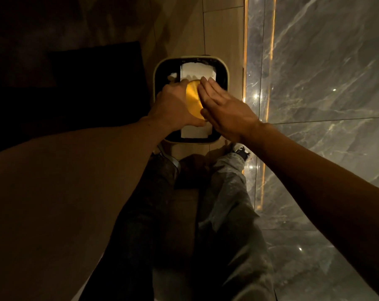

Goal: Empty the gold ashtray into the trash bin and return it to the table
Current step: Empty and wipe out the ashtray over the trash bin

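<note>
The gold ashtray (193, 98) is held over the trash bin (225, 70), turned so its round gold underside faces me. My left hand (173, 105) grips it by the left rim. My right hand (225, 109) lies flat with straight fingers against the ashtray's right side. The bin is square with rounded corners, a pale rim and a dark inside, and it stands on the floor straight ahead. White paper (197, 70) lies inside it, partly hidden by my hands.
A glossy grey marble wall (325, 83) with a lit gold strip (246, 51) runs along the right, close to the bin. A dark piece of furniture (97, 83) stands left of the bin. My legs (223, 203) and shoes are below, on beige floor tiles.
</note>
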The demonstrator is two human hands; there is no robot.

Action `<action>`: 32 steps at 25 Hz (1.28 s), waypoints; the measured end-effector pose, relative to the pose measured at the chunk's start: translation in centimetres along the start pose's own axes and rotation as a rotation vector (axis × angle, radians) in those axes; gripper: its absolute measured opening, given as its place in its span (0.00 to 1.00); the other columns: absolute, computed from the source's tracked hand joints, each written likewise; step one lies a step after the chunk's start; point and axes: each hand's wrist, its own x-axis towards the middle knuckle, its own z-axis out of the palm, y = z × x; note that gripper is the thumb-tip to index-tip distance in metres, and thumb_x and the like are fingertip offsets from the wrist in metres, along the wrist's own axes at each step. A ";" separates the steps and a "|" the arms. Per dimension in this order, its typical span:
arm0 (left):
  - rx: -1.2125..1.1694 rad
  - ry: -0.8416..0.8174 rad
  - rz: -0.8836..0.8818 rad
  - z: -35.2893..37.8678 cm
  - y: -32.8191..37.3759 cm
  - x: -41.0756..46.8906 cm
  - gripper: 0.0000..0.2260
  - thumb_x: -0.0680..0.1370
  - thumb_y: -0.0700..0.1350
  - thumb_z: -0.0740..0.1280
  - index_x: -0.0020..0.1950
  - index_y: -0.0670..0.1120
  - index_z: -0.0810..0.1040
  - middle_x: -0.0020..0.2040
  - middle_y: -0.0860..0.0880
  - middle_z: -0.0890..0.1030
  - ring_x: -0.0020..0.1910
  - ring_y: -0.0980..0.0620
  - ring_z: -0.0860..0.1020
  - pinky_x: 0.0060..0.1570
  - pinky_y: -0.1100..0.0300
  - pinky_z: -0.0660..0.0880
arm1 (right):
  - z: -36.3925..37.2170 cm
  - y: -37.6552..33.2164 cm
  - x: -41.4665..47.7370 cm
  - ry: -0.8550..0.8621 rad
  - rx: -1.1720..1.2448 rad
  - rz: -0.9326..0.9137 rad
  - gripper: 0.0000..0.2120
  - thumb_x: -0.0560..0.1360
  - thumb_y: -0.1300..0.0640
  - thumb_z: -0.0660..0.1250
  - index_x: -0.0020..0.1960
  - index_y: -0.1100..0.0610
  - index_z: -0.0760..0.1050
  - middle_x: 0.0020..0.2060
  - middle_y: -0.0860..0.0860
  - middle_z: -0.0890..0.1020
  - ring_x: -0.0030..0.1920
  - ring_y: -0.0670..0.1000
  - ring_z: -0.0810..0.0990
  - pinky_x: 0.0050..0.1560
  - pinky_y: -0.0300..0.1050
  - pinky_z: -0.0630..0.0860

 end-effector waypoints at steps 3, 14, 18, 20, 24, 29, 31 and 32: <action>-0.028 0.006 -0.004 0.2 0.0 -0.1 0.42 0.54 0.65 0.79 0.62 0.47 0.75 0.55 0.47 0.82 0.54 0.48 0.81 0.54 0.49 0.80 | -0.9 -0.3 0.0 0.169 0.026 0.064 0.25 0.84 0.54 0.50 0.78 0.64 0.51 0.78 0.62 0.55 0.79 0.60 0.52 0.78 0.53 0.52; -0.021 -0.093 -0.029 -0.4 1.9 0.1 0.48 0.58 0.57 0.82 0.74 0.47 0.66 0.68 0.45 0.74 0.69 0.45 0.70 0.67 0.51 0.69 | -1.1 0.2 -2.2 0.207 0.715 0.404 0.26 0.80 0.59 0.63 0.76 0.58 0.61 0.72 0.54 0.71 0.68 0.43 0.67 0.72 0.42 0.65; -0.205 -0.149 -0.132 -0.4 2.5 -0.6 0.42 0.57 0.55 0.83 0.68 0.47 0.73 0.65 0.47 0.77 0.65 0.48 0.74 0.66 0.52 0.73 | -1.8 0.7 -2.6 0.272 1.065 0.504 0.22 0.77 0.71 0.63 0.70 0.64 0.70 0.62 0.49 0.77 0.59 0.36 0.77 0.65 0.36 0.73; -0.378 -0.188 -0.205 -0.7 2.9 -1.1 0.37 0.57 0.55 0.83 0.63 0.47 0.78 0.58 0.50 0.82 0.58 0.52 0.79 0.60 0.53 0.78 | -2.6 1.1 -2.6 0.278 1.118 0.538 0.19 0.77 0.69 0.64 0.68 0.64 0.72 0.61 0.52 0.79 0.60 0.43 0.79 0.66 0.43 0.74; -0.666 -0.261 -0.399 -1.7 3.9 -1.8 0.39 0.57 0.60 0.81 0.64 0.44 0.79 0.59 0.46 0.83 0.57 0.50 0.81 0.62 0.54 0.77 | -4.3 1.1 -3.5 0.305 1.161 0.525 0.15 0.79 0.62 0.64 0.64 0.65 0.76 0.54 0.56 0.83 0.56 0.49 0.81 0.62 0.44 0.76; -0.998 -0.266 -0.481 -5.4 6.4 -3.4 0.25 0.75 0.59 0.70 0.66 0.45 0.76 0.63 0.47 0.81 0.60 0.52 0.79 0.63 0.57 0.75 | -7.1 -0.9 -5.1 0.325 1.181 0.513 0.13 0.80 0.59 0.63 0.62 0.62 0.78 0.50 0.55 0.81 0.52 0.46 0.80 0.56 0.42 0.77; -1.022 -0.217 -0.559 -6.9 7.4 -4.2 0.25 0.76 0.59 0.68 0.69 0.47 0.73 0.64 0.47 0.78 0.60 0.49 0.78 0.55 0.57 0.78 | -8.2 -2.1 -5.6 0.369 1.202 0.549 0.12 0.79 0.58 0.65 0.60 0.61 0.78 0.50 0.56 0.80 0.54 0.52 0.80 0.59 0.49 0.79; -1.011 -0.205 -0.580 -7.6 8.0 -4.8 0.25 0.77 0.60 0.67 0.69 0.48 0.72 0.65 0.47 0.78 0.61 0.48 0.78 0.51 0.55 0.79 | -8.9 -2.8 -5.9 0.392 1.205 0.563 0.11 0.79 0.58 0.65 0.59 0.60 0.78 0.50 0.56 0.80 0.55 0.54 0.80 0.58 0.51 0.80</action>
